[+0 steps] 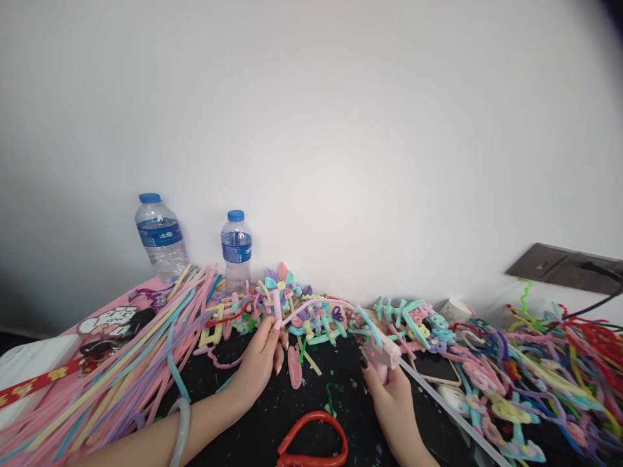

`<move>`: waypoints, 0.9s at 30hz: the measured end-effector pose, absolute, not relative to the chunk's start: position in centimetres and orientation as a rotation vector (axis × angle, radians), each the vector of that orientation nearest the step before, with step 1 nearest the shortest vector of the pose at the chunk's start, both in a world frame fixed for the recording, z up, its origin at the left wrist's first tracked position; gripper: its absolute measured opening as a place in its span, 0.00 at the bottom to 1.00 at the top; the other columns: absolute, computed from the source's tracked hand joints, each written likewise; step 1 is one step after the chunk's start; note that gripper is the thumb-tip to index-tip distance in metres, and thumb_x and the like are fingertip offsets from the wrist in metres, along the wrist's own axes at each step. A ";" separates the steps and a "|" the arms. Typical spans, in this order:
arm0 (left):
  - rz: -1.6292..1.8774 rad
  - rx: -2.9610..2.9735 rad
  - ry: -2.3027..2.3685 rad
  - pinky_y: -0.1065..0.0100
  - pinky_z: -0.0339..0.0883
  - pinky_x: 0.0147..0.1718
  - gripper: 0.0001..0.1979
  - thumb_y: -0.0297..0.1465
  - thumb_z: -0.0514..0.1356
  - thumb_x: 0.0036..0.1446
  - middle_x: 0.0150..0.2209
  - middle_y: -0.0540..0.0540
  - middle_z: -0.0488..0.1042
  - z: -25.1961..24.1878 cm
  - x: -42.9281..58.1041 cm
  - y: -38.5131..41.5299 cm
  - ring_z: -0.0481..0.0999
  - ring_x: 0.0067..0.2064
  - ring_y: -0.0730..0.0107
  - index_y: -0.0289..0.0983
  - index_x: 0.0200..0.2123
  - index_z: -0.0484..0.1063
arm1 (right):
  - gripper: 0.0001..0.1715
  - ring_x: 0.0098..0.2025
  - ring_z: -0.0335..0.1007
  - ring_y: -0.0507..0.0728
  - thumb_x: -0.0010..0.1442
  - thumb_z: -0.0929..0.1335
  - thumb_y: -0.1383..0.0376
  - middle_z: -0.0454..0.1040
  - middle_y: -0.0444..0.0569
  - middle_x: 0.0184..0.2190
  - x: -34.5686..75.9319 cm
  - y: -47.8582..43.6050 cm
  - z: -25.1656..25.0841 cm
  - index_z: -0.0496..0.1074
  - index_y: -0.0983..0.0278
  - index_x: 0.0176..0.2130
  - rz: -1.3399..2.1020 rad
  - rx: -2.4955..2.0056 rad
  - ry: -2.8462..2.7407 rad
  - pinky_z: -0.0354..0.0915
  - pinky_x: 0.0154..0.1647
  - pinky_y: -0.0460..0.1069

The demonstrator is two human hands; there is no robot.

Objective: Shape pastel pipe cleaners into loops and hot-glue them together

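Between thumb and fingers, my left hand (259, 357) pinches a pink pipe cleaner (277, 305), whose folded end stands upright. A pale pink strand arcs from that grip toward the right. My right hand (393, 401) is wrapped round a small pink glue gun (382, 353) with a red light on its side. Its nozzle is hard to make out among the strands. From the gun's rear a long translucent white rod (450, 403) runs down to the right. A loop of pink pipe cleaner (294, 366) lies on the black mat between my hands.
Red-handled scissors or pliers (314, 441) lie at the front. Loose pipe cleaners (146, 357) fan out at left; a tangled heap (530, 376) covers the right. Two water bottles (162, 240) stand by the wall. Finished shapes and a pipe-cleaner flower (281, 284) line the back.
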State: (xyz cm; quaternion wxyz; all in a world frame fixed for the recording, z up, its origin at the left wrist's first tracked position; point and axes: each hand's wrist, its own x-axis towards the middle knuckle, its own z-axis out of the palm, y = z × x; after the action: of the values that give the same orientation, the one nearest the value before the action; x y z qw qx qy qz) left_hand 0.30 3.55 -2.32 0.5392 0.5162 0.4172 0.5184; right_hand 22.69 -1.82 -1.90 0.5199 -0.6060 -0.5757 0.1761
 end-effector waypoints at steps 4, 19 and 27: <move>1.195 1.314 0.998 0.75 0.51 0.13 0.13 0.41 0.46 0.61 0.27 0.55 0.63 -2.1 0.4 3.4 0.56 0.14 0.83 0.39 0.29 0.56 | 0.14 0.35 0.75 0.63 0.53 0.68 0.61 0.80 0.53 0.34 22.0 -2.4 -1.4 0.74 0.66 0.39 0.509 -1.415 -1.506 0.71 0.35 0.52; 1.220 1.326 1.109 0.75 0.51 0.13 0.13 0.40 0.47 0.59 0.25 0.55 0.66 -1.8 0.3 3.3 0.57 0.12 0.82 0.39 0.26 0.57 | 0.08 0.26 0.68 0.55 0.59 0.63 0.65 0.71 0.46 0.25 20.6 -3.7 0.3 0.70 0.62 0.30 0.615 -1.191 -1.958 0.64 0.28 0.46; 1.304 1.169 1.106 0.77 0.50 0.13 0.13 0.41 0.48 0.60 0.27 0.55 0.66 -2.5 0.0 3.9 0.57 0.14 0.84 0.38 0.29 0.58 | 0.08 0.26 0.66 0.54 0.57 0.63 0.66 0.71 0.45 0.25 20.2 -3.8 1.0 0.68 0.63 0.27 0.648 -1.236 -2.005 0.60 0.28 0.45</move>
State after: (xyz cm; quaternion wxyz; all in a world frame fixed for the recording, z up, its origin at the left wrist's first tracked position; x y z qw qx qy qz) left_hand -0.04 3.86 -2.46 0.5101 0.4855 0.4592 0.5415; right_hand 20.15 -3.81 1.01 0.3423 -0.4755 -0.7711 0.2491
